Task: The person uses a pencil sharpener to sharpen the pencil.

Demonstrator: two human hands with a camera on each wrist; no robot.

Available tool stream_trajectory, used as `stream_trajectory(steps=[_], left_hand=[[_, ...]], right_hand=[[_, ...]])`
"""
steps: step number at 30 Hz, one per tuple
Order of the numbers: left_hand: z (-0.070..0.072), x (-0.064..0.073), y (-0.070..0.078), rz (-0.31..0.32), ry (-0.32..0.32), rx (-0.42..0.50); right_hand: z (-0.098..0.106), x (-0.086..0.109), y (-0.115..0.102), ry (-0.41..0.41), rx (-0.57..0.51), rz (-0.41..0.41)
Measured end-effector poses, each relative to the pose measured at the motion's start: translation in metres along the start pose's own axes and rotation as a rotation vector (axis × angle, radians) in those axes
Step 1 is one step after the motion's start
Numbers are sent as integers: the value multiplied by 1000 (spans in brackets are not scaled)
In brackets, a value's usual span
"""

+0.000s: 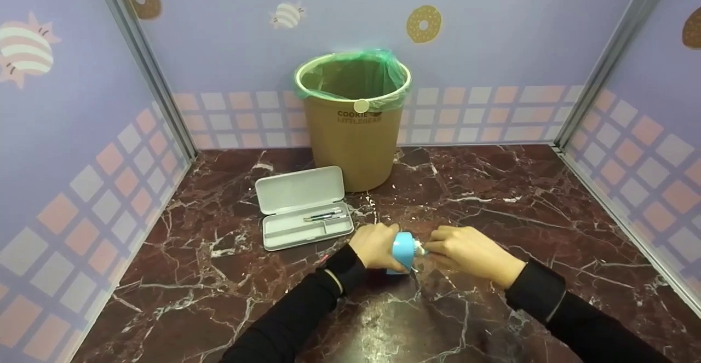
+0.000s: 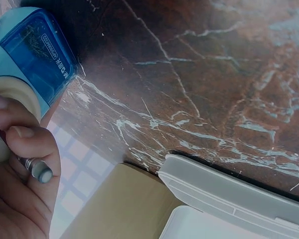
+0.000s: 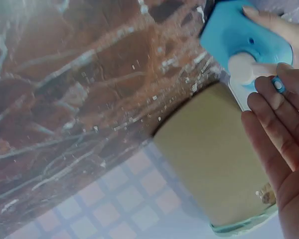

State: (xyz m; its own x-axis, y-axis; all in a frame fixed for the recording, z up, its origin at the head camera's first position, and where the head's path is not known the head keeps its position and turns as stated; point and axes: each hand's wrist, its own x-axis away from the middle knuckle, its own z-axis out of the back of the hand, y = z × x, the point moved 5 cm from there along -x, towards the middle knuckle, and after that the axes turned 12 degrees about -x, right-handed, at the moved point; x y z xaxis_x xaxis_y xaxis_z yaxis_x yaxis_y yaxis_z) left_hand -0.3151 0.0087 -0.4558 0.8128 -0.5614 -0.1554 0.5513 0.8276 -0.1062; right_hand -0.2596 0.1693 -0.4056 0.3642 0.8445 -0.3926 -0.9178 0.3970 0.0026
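Observation:
My left hand grips a blue hand-crank pencil sharpener over the marble-patterned table. A thumb lies along its body, and other fingers curl at the cream front collar. Between those fingers sticks out a pencil, its eraser end pointing away from the sharpener. The clear blue shavings drawer has some dark shavings inside. On the crank side, my right hand pinches the small blue knob of the white crank arm between thumb and fingers.
An open white pencil case holding pencils lies left of the hands. Behind it stands a tan bin with a green liner. Pale crumbs dot the table, and patterned walls enclose it on three sides.

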Motion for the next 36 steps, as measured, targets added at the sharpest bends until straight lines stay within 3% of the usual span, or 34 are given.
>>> stream_trajectory(steps=[9,21,36], left_hand=[[4,1,0,-12,1,8],[0,-1,0,-23,2,-1],[2,0,0,-36,2,-25]], right_hand=[[5,-7,18,39,8,-60],[-7,-17,47,44,-29,-154],[-44,-14,65,-42,-54,-267]])
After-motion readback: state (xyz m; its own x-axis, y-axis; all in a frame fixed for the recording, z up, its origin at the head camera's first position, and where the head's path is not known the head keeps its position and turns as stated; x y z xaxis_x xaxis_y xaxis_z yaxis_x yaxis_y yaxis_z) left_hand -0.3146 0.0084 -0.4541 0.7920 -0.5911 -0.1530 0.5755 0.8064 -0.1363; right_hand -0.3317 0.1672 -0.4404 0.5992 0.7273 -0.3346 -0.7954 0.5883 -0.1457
